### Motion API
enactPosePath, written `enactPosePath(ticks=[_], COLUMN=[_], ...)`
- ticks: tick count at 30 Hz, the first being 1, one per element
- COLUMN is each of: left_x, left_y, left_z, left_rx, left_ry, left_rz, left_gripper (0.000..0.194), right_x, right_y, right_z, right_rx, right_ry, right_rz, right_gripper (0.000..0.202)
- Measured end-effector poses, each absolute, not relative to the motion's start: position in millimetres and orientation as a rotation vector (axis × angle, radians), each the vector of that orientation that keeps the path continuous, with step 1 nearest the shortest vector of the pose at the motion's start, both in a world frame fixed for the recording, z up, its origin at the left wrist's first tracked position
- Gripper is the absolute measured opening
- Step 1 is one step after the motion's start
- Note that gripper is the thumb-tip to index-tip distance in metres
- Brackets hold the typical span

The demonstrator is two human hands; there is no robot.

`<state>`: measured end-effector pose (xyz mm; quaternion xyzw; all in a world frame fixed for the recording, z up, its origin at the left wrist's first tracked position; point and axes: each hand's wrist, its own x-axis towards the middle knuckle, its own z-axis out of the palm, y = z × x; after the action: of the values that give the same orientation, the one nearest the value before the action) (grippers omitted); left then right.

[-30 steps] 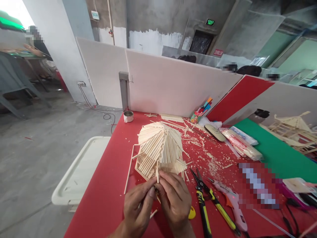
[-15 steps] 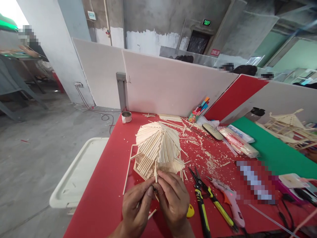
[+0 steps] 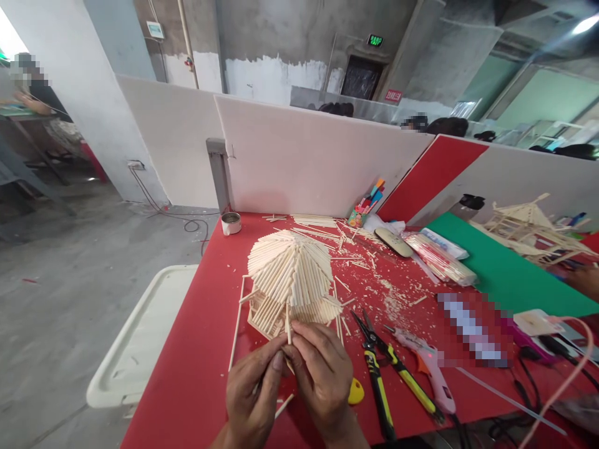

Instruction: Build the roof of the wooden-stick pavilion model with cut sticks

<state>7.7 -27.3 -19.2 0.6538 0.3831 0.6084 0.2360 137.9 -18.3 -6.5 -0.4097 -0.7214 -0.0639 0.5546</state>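
A pavilion model built of pale wooden sticks stands on the red tabletop, with a tiered stick roof [image 3: 292, 268] above a lower stick frame [image 3: 262, 315]. At its near corner a short wooden stick [image 3: 289, 321] points down toward me. My right hand [image 3: 322, 374] is closed, thumb and fingers pinching the lower part of this stick. Against it, my left hand [image 3: 255, 383] is closed too, its fingertips meeting at the stick's lower end. My fingers hide that end. A loose stick [image 3: 284, 405] lies between my wrists.
Right of my hands lie yellow-black pliers [image 3: 381, 374], a pink glue gun [image 3: 430, 371] and a yellow object [image 3: 356, 391]. Stick scraps, a bagged stick bundle [image 3: 442, 259] and a pen holder [image 3: 358, 215] are farther back. A metal cup [image 3: 231, 223] stands at the far left corner.
The whole view has shifted slightly, so everything sits a little farther left. My hands keep the same pinch on the stick at the model's near corner.
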Motion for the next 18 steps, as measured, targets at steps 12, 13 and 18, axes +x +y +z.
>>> enactPosePath(ticks=[12, 13, 18], left_x=[8.3, 8.1, 5.2], left_y=[-26.7, -27.0, -27.8], left_z=[-19.1, -19.8, -23.7], left_rx=[1.758, 1.754, 1.721], left_ry=[1.066, 1.072, 1.110], left_rz=[1.667, 1.663, 1.644], left_gripper=[0.036, 0.036, 0.033], right_x=[137.9, 137.7, 136.5], right_y=[-19.2, -19.1, -17.7], right_z=[-3.6, -3.8, -3.1], right_rx=[-0.980, -0.978, -0.981], right_ry=[-1.697, -1.696, -1.679], right_rz=[-0.141, -0.136, -0.125], right_gripper=[0.018, 0.018, 0.019])
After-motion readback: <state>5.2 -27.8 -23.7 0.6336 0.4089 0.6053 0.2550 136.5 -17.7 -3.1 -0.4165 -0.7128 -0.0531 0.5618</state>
